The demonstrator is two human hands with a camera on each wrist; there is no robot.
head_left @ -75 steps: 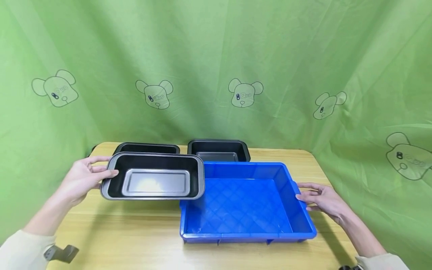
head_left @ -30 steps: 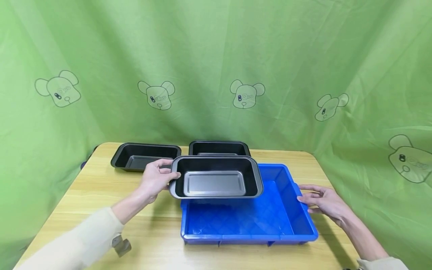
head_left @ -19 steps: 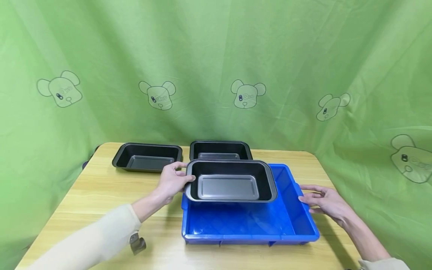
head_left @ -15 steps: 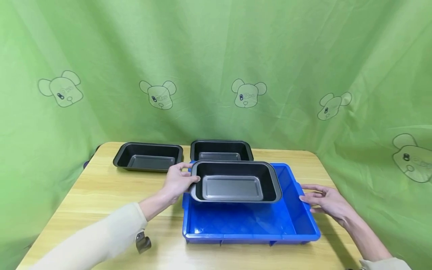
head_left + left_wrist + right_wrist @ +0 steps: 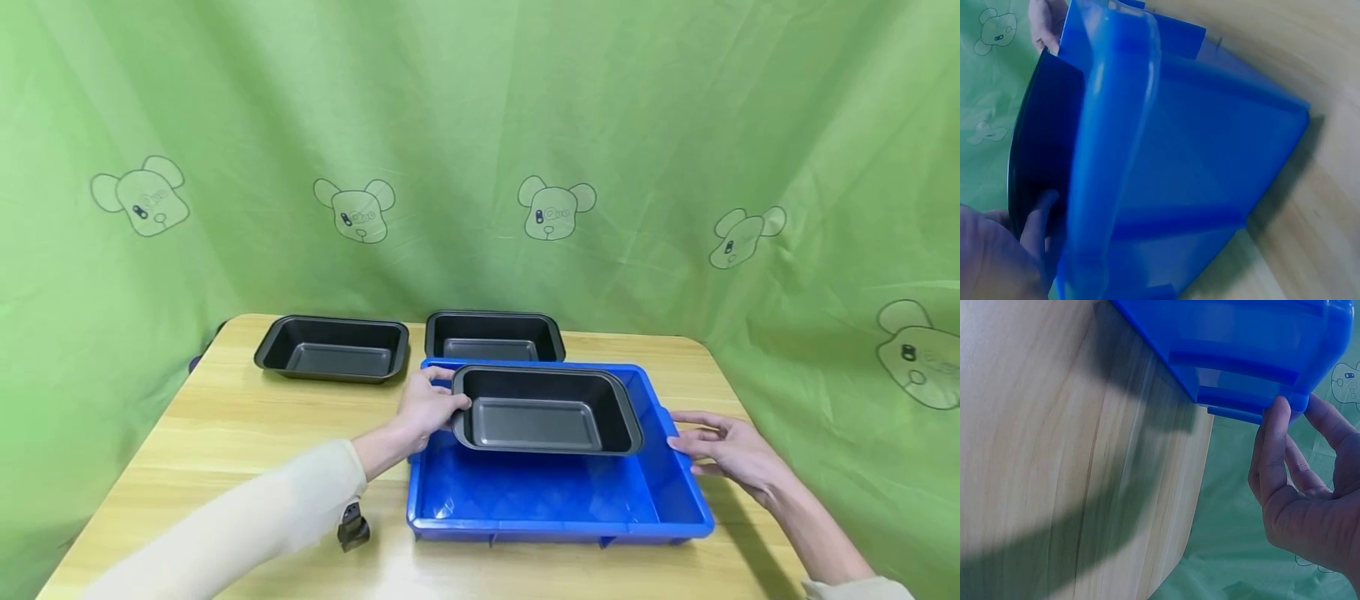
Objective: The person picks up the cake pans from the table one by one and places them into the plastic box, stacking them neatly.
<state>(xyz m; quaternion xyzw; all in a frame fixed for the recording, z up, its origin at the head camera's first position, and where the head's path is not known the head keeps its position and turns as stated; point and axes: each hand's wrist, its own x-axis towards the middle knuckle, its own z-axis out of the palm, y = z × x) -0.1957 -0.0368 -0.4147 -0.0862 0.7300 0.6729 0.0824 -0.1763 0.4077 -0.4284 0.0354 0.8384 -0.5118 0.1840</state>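
My left hand (image 5: pixel 427 406) grips the left end of a black loaf pan (image 5: pixel 536 423), thumb inside the rim and fingers beneath. The pan is held over the back half of a blue plastic tray (image 5: pixel 525 527), its floor facing me. In the left wrist view, the pan's dark underside (image 5: pixel 1047 137) shows just beyond the tray's wall, with my fingers under it. My right hand (image 5: pixel 723 446) holds the tray's right rim, thumb on top and fingers below the edge. The right wrist view shows those fingertips (image 5: pixel 1279 409) pressed up against the lip of the tray.
Two more black loaf pans stand at the back of the wooden table (image 5: pixel 247 442): a left pan (image 5: pixel 333 350) and a middle pan (image 5: pixel 495 337) right behind the tray. A green curtain (image 5: pixel 450 150) hangs along the table's far edge and both sides.
My left hand has carried the loaf pan from the table's left side rightward over the tray, and lowered it slightly. My right hand has stayed on the tray's rim.
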